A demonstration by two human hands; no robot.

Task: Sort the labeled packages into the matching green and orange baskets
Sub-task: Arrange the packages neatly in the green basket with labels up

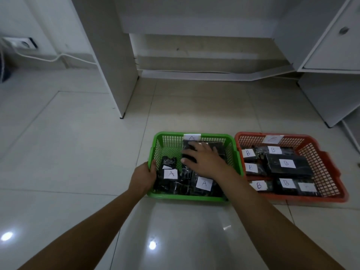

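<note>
Looks like a home room: glossy tiled floor (78, 152), white desk (116, 65) (cabinet (331, 45) beside), wall socket (21, 43).

Green basket (194, 197), orange basket (331, 164), black packages (288, 165)

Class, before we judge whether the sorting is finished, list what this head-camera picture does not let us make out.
- Head view: any label on the black wrapped package in the green plastic basket, covered by the right hand.
- Head view: the letter on the white label at the near right of the orange plastic basket, too blurred to read.
- Head view: the left hand fingertips, hidden behind the green basket's wall.
</note>
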